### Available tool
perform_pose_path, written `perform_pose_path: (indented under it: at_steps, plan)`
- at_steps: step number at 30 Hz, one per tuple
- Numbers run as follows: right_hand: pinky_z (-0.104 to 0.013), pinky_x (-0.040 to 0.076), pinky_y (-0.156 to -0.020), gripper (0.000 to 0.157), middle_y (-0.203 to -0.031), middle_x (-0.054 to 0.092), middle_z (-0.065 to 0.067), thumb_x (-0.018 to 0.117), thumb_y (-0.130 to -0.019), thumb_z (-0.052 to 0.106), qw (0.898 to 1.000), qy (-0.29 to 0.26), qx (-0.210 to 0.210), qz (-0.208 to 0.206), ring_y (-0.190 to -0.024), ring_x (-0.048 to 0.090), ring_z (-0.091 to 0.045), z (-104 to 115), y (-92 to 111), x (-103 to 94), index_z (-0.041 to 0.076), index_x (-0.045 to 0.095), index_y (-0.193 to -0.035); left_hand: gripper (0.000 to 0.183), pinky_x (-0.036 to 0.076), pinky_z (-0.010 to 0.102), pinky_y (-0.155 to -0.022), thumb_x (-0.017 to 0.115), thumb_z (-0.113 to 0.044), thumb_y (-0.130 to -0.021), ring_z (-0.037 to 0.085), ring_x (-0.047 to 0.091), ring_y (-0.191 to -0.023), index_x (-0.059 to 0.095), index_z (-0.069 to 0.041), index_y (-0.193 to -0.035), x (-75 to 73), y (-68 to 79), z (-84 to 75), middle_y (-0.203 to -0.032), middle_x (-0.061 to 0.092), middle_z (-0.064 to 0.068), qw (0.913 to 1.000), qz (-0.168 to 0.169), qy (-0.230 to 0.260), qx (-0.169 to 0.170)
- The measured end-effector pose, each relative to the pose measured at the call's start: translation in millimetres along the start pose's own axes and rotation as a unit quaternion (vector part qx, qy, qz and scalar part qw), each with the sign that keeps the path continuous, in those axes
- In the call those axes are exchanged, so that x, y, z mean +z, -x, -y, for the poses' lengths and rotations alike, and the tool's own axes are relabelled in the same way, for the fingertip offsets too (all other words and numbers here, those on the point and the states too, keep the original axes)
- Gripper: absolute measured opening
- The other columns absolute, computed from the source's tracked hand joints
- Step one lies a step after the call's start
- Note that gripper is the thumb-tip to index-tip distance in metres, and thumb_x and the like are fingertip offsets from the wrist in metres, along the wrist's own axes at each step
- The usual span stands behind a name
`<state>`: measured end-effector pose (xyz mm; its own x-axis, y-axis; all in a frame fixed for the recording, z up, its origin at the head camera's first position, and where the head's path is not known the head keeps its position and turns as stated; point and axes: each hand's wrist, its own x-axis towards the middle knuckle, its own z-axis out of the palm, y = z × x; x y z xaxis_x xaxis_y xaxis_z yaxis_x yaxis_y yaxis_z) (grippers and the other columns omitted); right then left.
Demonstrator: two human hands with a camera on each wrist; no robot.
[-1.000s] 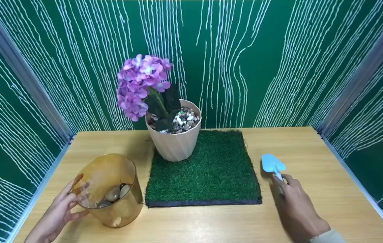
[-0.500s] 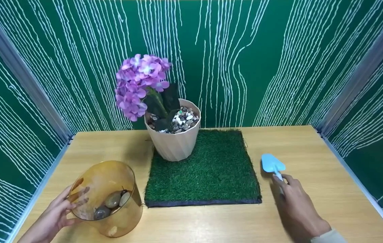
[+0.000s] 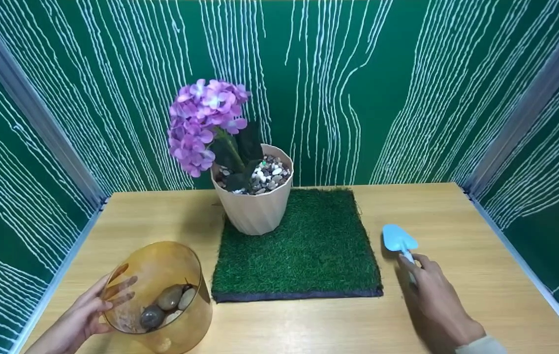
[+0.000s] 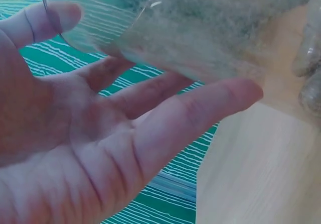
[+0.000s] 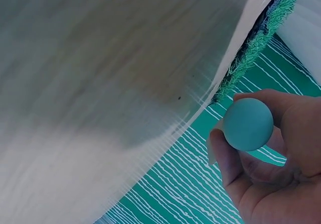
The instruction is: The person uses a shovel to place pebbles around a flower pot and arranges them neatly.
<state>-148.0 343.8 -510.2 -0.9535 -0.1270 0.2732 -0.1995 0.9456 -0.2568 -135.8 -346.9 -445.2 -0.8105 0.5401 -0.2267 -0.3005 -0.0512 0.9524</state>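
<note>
At the front left, my left hand (image 3: 80, 312) holds an amber see-through container (image 3: 186, 327) by its near-left side, fingers spread along the wall and thumb at the rim. The container leans, its mouth turned toward me. Inside lie several smooth stones (image 3: 169, 297), dark grey, brown and pale. In the left wrist view the fingers (image 4: 190, 106) lie under the clear wall. My right hand (image 3: 439, 300) grips a small light-blue trowel (image 3: 397, 239) by its handle, right of the mat, blade pointing away from me. The right wrist view shows the handle's rounded end (image 5: 248, 124) between thumb and fingers.
A ribbed beige pot (image 3: 255, 214) with a purple artificial flower (image 3: 208, 118) and mixed pebbles (image 3: 272, 174) stands on the back-left part of a green grass mat (image 3: 304, 260). Green walls (image 3: 328, 88) with white wavy lines enclose the wooden table (image 3: 422, 201) behind and at both sides.
The left hand has brought the container closer to the table's front edge and tilted it toward me, so more of the stones show. The right hand with the trowel stays almost still.
</note>
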Motion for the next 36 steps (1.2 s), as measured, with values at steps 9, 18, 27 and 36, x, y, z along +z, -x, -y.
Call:
perform_pose_path:
  at_steps: [9, 18, 27, 36]
  plan:
    - [-0.07, 0.054, -0.09, 0.06, -0.131, 0.059, -0.038, 0.071, -0.091, -0.013, 1.0, -0.009, 0.012, 0.02, -0.115, 0.062, -0.055, -1, -1, 1.4, -0.006, 0.055, -0.149, 0.072, 0.058, 0.05, -0.104, 0.025, -0.005, -0.111, -0.011, 0.058, -0.128, -0.005, -0.032, -0.17, 1.4, 1.2, -1.7, -0.143, 0.055, -0.038, 0.9994, 0.027, -0.006, -0.022]
    - [-0.071, 0.053, -0.092, 0.057, -0.13, 0.059, -0.039, 0.07, -0.092, -0.013, 1.0, -0.013, 0.011, 0.019, -0.114, 0.062, -0.056, 0, -1, 0.7, -0.006, 0.057, -0.147, 0.072, 0.054, 0.057, -0.108, 0.03, -0.023, -0.115, 0.002, 0.054, -0.141, -0.022, -0.016, -0.164, -0.5, -3.7, -2.4, -0.147, 0.052, -0.039, 0.9971, 0.019, -0.035, -0.065]
    - [-0.067, 0.056, -0.087, 0.056, -0.126, 0.062, -0.036, 0.072, -0.09, -0.013, 1.0, -0.014, 0.002, 0.011, -0.11, 0.064, -0.052, 2, -1, 0.0, -0.006, 0.06, -0.144, 0.071, 0.05, 0.062, -0.112, 0.028, -0.025, -0.116, 0.005, 0.049, -0.148, -0.025, -0.022, -0.163, -11.0, -0.2, 6.5, -0.155, 0.043, -0.038, 0.9955, 0.047, -0.056, -0.06]
    - [-0.073, 0.051, -0.095, 0.059, -0.135, 0.056, -0.039, 0.073, -0.09, -0.012, 0.998, -0.035, 0.024, 0.045, -0.121, 0.058, -0.059, 5, -4, -4.7, -0.007, 0.056, -0.147, 0.086, 0.046, 0.056, -0.118, 0.048, -0.04, -0.112, 0.001, 0.036, -0.153, -0.017, -0.034, -0.168, -9.5, 1.4, 11.8, -0.171, 0.026, -0.025, 0.9939, 0.056, -0.088, -0.035]
